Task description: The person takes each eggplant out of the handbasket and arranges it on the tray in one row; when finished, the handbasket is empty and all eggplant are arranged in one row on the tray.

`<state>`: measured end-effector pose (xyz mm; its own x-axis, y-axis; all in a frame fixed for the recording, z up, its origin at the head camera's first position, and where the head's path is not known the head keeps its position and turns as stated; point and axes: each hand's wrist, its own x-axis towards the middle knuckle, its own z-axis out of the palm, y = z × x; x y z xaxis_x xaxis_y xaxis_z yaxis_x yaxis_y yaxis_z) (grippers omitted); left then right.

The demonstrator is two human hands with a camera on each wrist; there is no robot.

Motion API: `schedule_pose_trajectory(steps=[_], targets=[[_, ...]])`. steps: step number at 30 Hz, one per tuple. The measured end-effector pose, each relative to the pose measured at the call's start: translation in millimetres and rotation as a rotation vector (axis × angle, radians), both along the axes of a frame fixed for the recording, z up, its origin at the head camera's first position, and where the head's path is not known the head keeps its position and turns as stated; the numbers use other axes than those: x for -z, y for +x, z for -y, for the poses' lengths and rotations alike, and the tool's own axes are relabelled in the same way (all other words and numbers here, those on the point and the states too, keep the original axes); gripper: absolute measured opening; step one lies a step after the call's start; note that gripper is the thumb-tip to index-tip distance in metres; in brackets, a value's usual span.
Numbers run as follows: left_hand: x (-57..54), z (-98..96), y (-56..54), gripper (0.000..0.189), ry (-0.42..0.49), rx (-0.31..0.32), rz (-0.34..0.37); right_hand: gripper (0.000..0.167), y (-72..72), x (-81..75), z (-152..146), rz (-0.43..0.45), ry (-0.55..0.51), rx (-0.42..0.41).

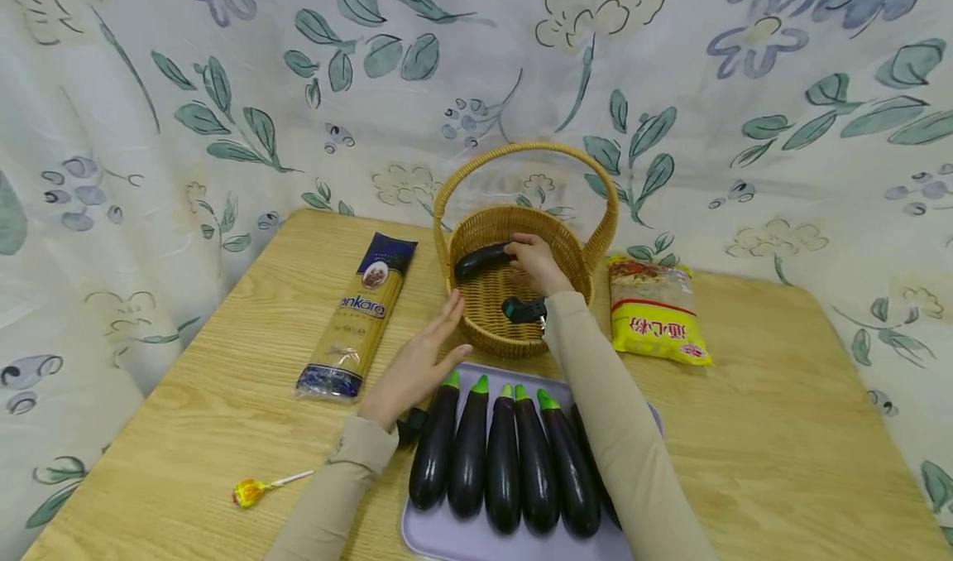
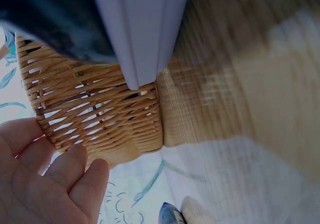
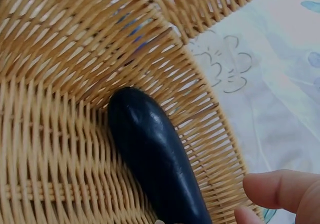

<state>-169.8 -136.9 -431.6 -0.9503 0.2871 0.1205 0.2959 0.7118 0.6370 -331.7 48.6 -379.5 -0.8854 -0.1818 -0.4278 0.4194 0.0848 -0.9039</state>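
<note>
My right hand (image 1: 538, 265) reaches into a wicker basket (image 1: 506, 347) and holds one end of a dark eggplant (image 1: 476, 261). That eggplant lies against the basket's far wall; in the right wrist view its rounded end (image 3: 150, 134) shows, while the gripped end is cut off. One finger (image 3: 275, 186) there stands a little apart from the skin. Straight fingers of my left hand (image 1: 424, 362) touch the basket's near left side, also visible in the left wrist view (image 2: 55, 184). Several eggplants (image 1: 467, 462) with green stems lie side by side on a lilac tray (image 1: 439, 536).
Left of the basket lies a pack of spaghetti (image 1: 357, 321). A yellow and clear bag of dry food (image 1: 658, 313) is to its right. A lollipop (image 1: 253, 491) rests at the table's (image 1: 782, 429) front left. The basket's tall handle (image 1: 529, 147) arches overhead; a floral curtain (image 1: 476, 73) hangs behind.
</note>
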Motion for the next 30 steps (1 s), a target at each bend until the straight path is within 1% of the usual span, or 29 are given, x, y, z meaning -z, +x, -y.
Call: schedule_pose_trajectory(steps=[5,9,15,18,22,26,30], targets=[[0.9,0.3,0.2,0.07,-0.007,0.008,-0.005,0.054,-3.7,2.4,0,0.018,0.005,-0.004],[0.6,1.3,0.2,0.07,-0.012,0.003,-0.016,0.056,-5.4,3.9,5,0.006,0.0,0.006],[0.2,0.4,-0.3,0.07,-0.02,0.0,-0.029,0.062,-8.7,11.5,16,0.025,-0.004,0.02],[-0.4,-1.6,0.1,0.07,-0.018,0.005,-0.026,0.065,-9.5,14.7,18,0.004,0.008,0.035],[-1.9,-1.5,-0.5,0.07,-0.019,0.006,-0.029,0.068,-11.5,16.1,22,-0.033,-0.016,0.046],[-2.0,-1.0,-1.4,0.07,-0.016,0.004,-0.015,0.07,-12.2,16.0,25,-0.045,-0.047,0.025],[0.3,-1.1,-1.4,0.07,-0.016,0.0,-0.009,0.07,-12.8,17.9,30,-0.067,-0.094,-0.007]])
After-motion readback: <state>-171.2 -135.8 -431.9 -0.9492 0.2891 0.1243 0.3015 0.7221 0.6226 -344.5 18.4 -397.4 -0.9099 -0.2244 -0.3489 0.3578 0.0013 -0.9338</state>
